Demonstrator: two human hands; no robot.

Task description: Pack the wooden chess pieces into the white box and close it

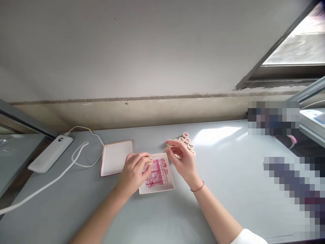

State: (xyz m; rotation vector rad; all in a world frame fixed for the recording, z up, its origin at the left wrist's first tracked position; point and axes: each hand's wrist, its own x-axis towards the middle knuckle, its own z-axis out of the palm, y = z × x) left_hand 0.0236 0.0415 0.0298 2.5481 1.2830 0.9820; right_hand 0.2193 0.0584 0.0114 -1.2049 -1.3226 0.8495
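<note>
My left hand is closed in a pinch over the left side of a shallow white box. Between its thumb and fingers is a round xiangqi piece. A sheet with red xiangqi board lines lies inside the box. My right hand, with a thin dark-red band at the wrist, is beyond the box's right rear corner. Its thumb and fingertips close on another xiangqi piece, partly hidden. Beside and behind that hand, several xiangqi pieces with red or black characters sit grouped on the table.
A white box lid with a reddish edge lies left of the box. Farther left are a white power strip and a looping white cable. A wall bounds the grey table at the back. Blurred patches cover things at the right.
</note>
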